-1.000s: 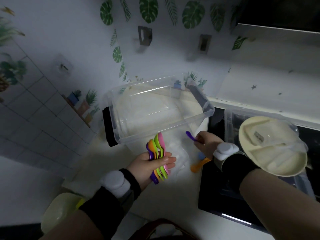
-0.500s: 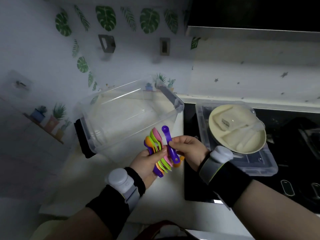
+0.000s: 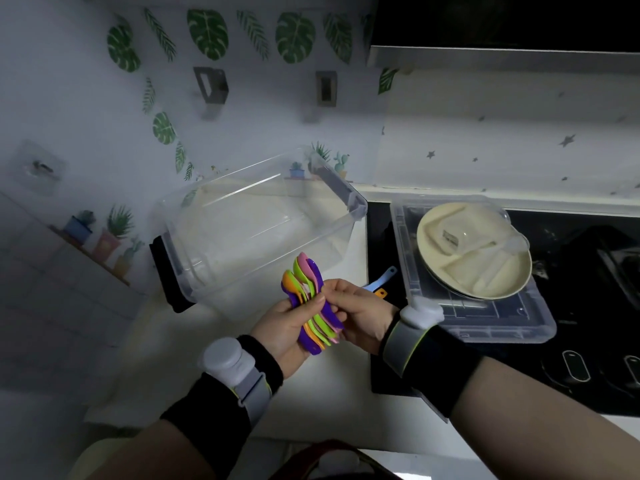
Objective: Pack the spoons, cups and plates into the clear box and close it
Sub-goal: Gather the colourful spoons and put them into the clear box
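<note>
The spoons point(image 3: 304, 275) are being gathered: at least five, purple, orange, green and pink, fanned in the left grip's point(image 3: 280, 327) clasp, with the right grip point(image 3: 363, 313) pinching the stack, just in front of the empty box point(image 3: 242, 216) on the table point(image 3: 194, 358). Next, I judge, the bundle goes in. Two loose spoons point(image 3: 382, 279) lie beside the lid point(image 3: 485, 327), which carries at least two plates point(image 3: 485, 275) and one clear cup point(image 3: 453, 233)

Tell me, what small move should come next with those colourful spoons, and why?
Probably the right hand lets go of the spoon bundle, which the left hand also grips, and reaches for the blue spoon lying on the counter beside the orange spoon. Those two are not gathered yet, and the clear box stands open and ready.
</note>
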### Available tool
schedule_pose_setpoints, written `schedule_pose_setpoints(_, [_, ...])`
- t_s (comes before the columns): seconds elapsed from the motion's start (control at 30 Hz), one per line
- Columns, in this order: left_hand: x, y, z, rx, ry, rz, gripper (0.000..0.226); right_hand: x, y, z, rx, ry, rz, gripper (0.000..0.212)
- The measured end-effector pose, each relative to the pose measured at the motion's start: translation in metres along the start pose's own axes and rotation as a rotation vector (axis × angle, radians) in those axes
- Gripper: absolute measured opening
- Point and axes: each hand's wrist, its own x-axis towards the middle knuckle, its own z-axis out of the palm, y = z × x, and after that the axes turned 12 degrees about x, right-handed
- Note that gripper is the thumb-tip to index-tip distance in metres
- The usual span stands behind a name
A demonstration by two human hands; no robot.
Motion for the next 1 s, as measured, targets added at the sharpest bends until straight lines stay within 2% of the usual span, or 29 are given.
schedule_pose_setpoints(0.07, [-0.004, 0.003, -0.005, 0.016, -0.004, 0.018, 0.028, 0.002, 0.002, 0.002, -0.095, 0.008, 0.022, 0.024])
schedule_pose_setpoints(0.13, [-0.007, 0.004, -0.008, 0.037, -0.026, 0.011, 0.039, 0.002, 0.002, 0.003, -0.24, 0.023, 0.035, 0.02])
schedule_pose_setpoints(0.2, [-0.01, 0.004, -0.009, 0.023, -0.028, 0.005, 0.03, 0.002, -0.003, 0.002, -0.392, 0.032, 0.038, 0.009])
schedule_pose_setpoints(0.3, [-0.011, 0.001, -0.008, -0.02, 0.052, -0.026, 0.015, 0.008, -0.023, -0.002, -0.601, 0.08, -0.028, 0.006])
schedule_pose_setpoints(0.37, [-0.011, 0.0, -0.009, -0.026, 0.079, -0.041, 0.012, 0.02, -0.039, -0.011, -0.681, 0.193, -0.143, 0.011])
schedule_pose_setpoints(0.43, [-0.013, 0.002, -0.01, 0.003, 0.095, -0.041, 0.011, 0.036, -0.054, -0.028, -0.975, 0.306, -0.222, 0.007])
schedule_pose_setpoints(0.5, [-0.016, 0.004, -0.011, 0.006, 0.094, -0.039, 0.011, 0.048, -0.063, -0.045, -1.414, 0.338, -0.088, 0.017])
schedule_pose_setpoints(0.6, [-0.021, 0.004, -0.014, -0.008, 0.104, -0.039, 0.01, 0.061, -0.062, -0.06, -1.785, 0.281, 0.129, 0.033])
schedule_pose_setpoints(0.67, [-0.024, 0.004, -0.018, -0.019, 0.122, -0.039, 0.011, 0.07, -0.057, -0.064, -1.895, 0.256, 0.168, 0.033])
schedule_pose_setpoints(0.8, [-0.028, 0.006, -0.019, -0.012, 0.13, -0.035, 0.012, 0.081, -0.048, -0.075, -1.933, 0.288, 0.227, 0.032])
schedule_pose_setpoints(1.0, [-0.033, 0.008, -0.026, -0.026, 0.135, -0.037, 0.013, 0.092, -0.037, -0.074, -2.033, 0.275, 0.212, 0.03])
